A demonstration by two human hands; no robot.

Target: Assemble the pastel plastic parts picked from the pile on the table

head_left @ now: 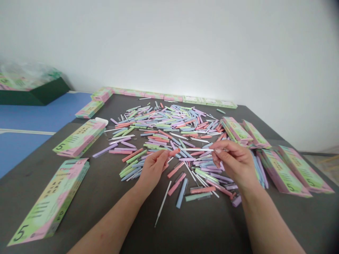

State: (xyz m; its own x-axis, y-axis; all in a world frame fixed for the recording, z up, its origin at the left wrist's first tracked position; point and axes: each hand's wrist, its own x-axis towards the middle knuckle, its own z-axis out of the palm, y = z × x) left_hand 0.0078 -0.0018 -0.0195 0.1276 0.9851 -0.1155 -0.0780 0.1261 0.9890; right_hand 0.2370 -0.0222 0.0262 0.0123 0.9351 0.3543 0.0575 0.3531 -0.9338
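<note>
My left hand [156, 163] is closed on a coral-red pen barrel [174, 152], whose end points right. Between the fingertips of my right hand [233, 160] is a thin white pen refill [197, 150], held level. Its left tip meets the barrel's open end; whether it has gone inside I cannot tell. Around and behind both hands spreads a large heap of pastel pen parts [164, 123] in green, blue, purple, pink and coral, mixed with white refills. Nearer me lie a loose refill [162, 204], a blue cap piece [182, 193] and a green one [198, 197].
Green-and-pink pen boxes marked 5 lie at left [50, 201] and right [286, 173]. More boxes [153, 95] line the dark table's [106, 211] back edge by the white wall. A dark green bin [34, 95] with plastic-wrapped contents sits on a blue surface [71, 109].
</note>
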